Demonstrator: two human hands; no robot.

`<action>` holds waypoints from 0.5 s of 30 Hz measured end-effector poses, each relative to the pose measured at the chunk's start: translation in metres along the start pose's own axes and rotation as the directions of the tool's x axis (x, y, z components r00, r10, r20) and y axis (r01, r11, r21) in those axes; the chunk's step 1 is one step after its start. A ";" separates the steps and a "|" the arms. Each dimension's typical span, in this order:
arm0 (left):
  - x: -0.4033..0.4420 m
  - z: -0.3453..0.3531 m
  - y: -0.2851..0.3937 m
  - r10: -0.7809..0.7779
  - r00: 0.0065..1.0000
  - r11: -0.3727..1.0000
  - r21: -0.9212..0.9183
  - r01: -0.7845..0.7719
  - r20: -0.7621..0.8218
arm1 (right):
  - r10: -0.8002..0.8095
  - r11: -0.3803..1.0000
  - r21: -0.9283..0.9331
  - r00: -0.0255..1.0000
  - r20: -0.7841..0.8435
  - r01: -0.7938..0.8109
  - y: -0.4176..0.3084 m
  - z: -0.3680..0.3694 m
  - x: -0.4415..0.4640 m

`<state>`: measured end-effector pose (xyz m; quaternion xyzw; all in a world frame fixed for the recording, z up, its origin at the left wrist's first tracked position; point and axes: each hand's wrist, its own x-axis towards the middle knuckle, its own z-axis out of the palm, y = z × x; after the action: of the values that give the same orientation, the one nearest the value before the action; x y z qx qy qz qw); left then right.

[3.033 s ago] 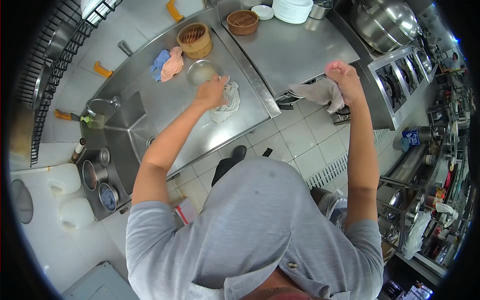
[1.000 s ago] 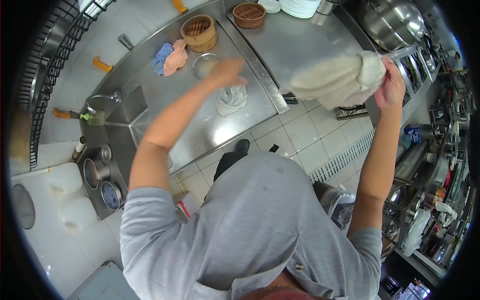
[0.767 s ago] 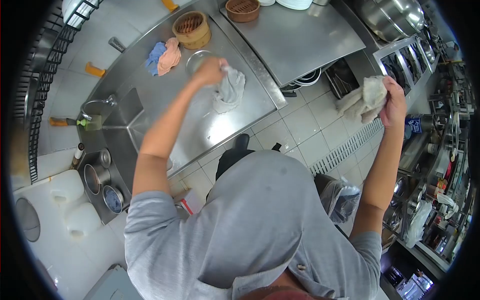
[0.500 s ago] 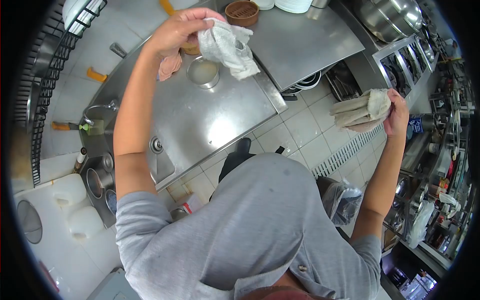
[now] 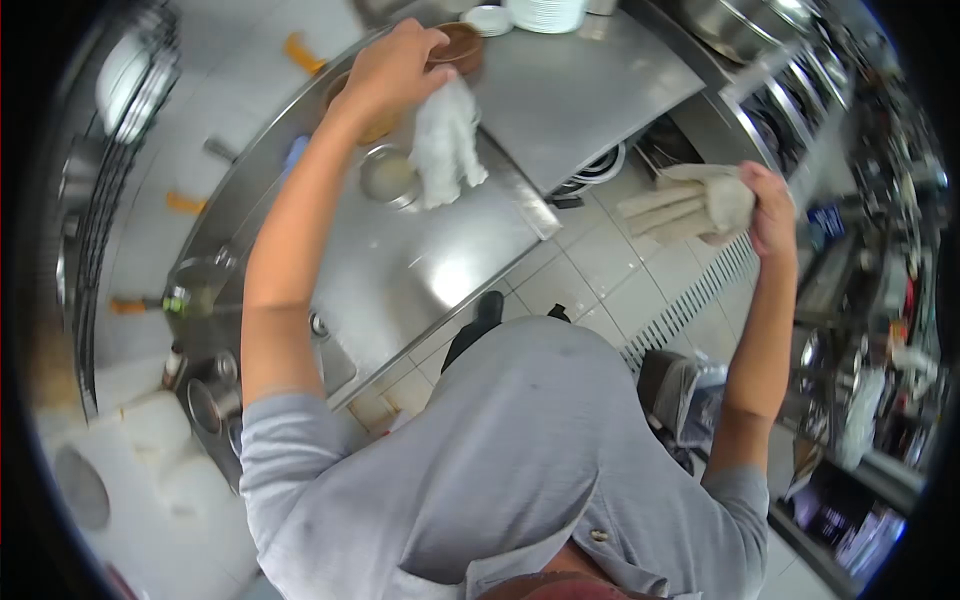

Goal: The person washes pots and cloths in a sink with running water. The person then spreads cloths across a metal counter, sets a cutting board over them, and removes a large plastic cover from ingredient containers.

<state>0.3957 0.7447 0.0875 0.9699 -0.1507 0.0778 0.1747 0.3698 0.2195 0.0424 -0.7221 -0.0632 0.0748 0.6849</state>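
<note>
My left hand [image 5: 398, 68] is raised over the far part of the steel counter [image 5: 400, 260]. Its fingers are closed on the top of a white cloth [image 5: 447, 145], which hangs down beside a round metal bowl [image 5: 388, 176]. A brown bamboo steamer [image 5: 457, 48] sits just beyond the fingertips. Out over the tiled floor on the right, my right hand [image 5: 770, 210] grips one end of a beige cloth [image 5: 710, 203]. That cloth is folded, and its loose end points left. My left forearm hides part of the counter behind it.
Stacked white plates [image 5: 545, 12] stand at the back of a raised steel surface [image 5: 590, 90]. A lined bin [image 5: 685, 395] is on the floor by a drain grate [image 5: 690, 305]. Loaded shelves [image 5: 870, 330] line the right side. A wire rack [image 5: 125, 190] hangs at left.
The white cloth now hangs lower and narrower from my left hand. My right hand and the beige cloth have shifted slightly left and up in view. The camera's view has also shifted.
</note>
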 end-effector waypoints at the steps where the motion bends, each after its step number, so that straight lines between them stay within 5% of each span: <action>1: 0.000 0.010 0.023 0.066 0.997 0.998 0.023 -0.065 -0.039 | 0.006 0.995 -0.101 0.999 0.054 -0.001 0.018 -0.023 0.006; 2: 0.008 0.024 0.050 0.106 0.994 0.952 -0.291 -0.099 0.009 | -0.066 0.986 -0.165 0.982 -0.180 0.036 0.006 0.011 -0.009; 4: 0.023 0.065 0.120 0.325 0.946 0.821 -0.499 -0.277 0.010 | 0.022 0.960 -0.280 1.000 -0.018 -0.026 0.017 -0.005 -0.006; 5: 0.028 0.096 0.151 0.431 0.900 0.708 -0.594 -0.382 -0.064 | 0.001 0.922 -0.383 0.992 -0.128 -0.051 -0.003 0.020 -0.018; 8: 0.053 0.173 0.231 0.581 0.812 0.518 -0.742 -0.426 -0.060 | 0.282 0.923 -0.259 0.958 -0.044 -0.284 -0.002 -0.010 -0.026; 10: 0.078 0.197 0.270 0.659 0.683 0.526 -0.842 -0.120 0.314 | 0.123 0.970 -0.174 0.962 -0.242 -0.168 -0.002 -0.018 -0.045; 12: 0.092 0.198 0.311 0.653 0.634 0.574 -0.817 -0.056 0.414 | 0.063 0.887 -0.408 0.932 -0.357 -0.216 -0.023 -0.038 -0.067; 14: 0.112 0.223 0.346 0.679 0.614 0.538 -0.842 -0.042 0.403 | 0.070 0.979 -0.185 0.991 -0.110 -0.090 -0.004 -0.098 -0.078; 15: 0.124 0.244 0.359 0.696 0.597 0.486 -0.874 0.016 0.399 | 0.098 0.984 -0.136 0.988 -0.122 -0.115 0.009 -0.123 -0.085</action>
<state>0.4218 0.3029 -0.0005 0.6627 -0.4342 -0.3494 0.5003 0.3102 0.0820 0.0417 -0.7747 0.0100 0.0650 0.6289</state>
